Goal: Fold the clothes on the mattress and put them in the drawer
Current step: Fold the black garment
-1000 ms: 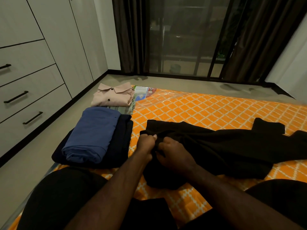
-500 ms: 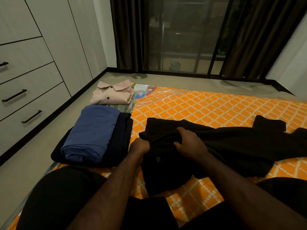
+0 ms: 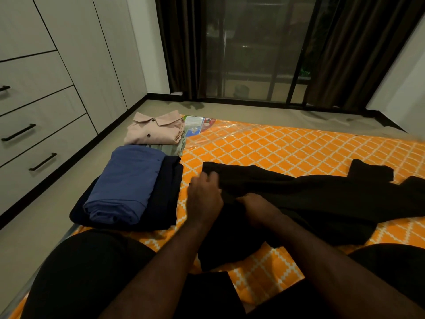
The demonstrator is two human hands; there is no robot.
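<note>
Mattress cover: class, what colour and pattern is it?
Mattress cover is orange with white diamond lattice; head view.

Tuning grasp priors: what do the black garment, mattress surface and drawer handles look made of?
Black garment: soft matte cloth, limp folds. Mattress: orange patterned fabric under glossy clear plastic, glare streaks. Drawer handles: matte black bars, probably metal.

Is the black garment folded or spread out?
Mostly spread: the black garment sprawls unevenly across the orange mattress, unlike the neatly folded blue garment beside it.
</note>
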